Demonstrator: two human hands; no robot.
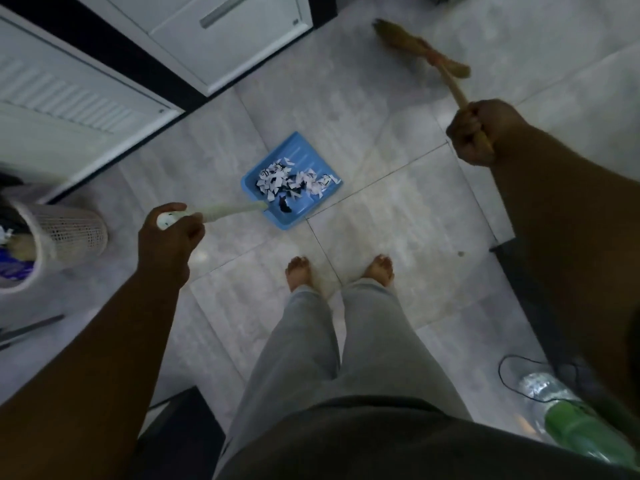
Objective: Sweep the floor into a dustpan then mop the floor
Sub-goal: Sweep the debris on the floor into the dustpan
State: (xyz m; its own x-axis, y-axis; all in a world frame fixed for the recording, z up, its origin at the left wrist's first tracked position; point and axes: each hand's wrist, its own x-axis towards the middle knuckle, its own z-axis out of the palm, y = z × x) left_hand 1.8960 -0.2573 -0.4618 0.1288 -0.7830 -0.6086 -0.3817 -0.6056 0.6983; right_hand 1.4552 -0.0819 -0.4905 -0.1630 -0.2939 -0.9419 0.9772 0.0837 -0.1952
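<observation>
left hand [169, 237] grips dustpan [294, 174] handle, paper scraps [294, 181] inside | right hand [474, 133] grips broom [426, 53], 1 o'clock

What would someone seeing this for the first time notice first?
The blue dustpan, heaped with paper scraps, shows mid-frame against the grey tiled floor; the left hand grips its pale handle. At upper right the right hand holds a straw broom, its bristles pointing away over the floor. A mesh bin stands at the left edge.
</observation>
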